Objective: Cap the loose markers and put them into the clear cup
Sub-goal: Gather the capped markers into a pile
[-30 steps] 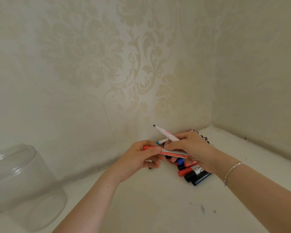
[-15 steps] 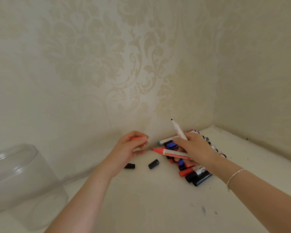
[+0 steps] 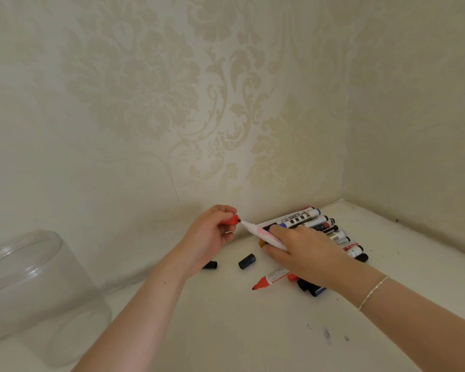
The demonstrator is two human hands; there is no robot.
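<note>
Head view, lower centre: left hand (image 3: 212,237) pinching a red plastic cap (image 3: 231,220) just at the tip of a white-barrelled marker (image 3: 263,234) gripped by right hand (image 3: 304,253). Not yet capped; transparent plastic cup (image 3: 38,296) at lower left seemingly empty, pile of markers (image 3: 322,228) and black caps (image 3: 247,261) waiting.

Cream damask wallpaper (image 3: 151,84) on 2 walls meeting at corner, white surface (image 3: 253,331) w/ dark specks, soft even light

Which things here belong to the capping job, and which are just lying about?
In the job:
- left hand gripping red cap
- right hand holding white marker
- clear cup
- uncapped red marker
- marker pile
- two black caps

Lying about:
- bracelet
- ink specks
</note>
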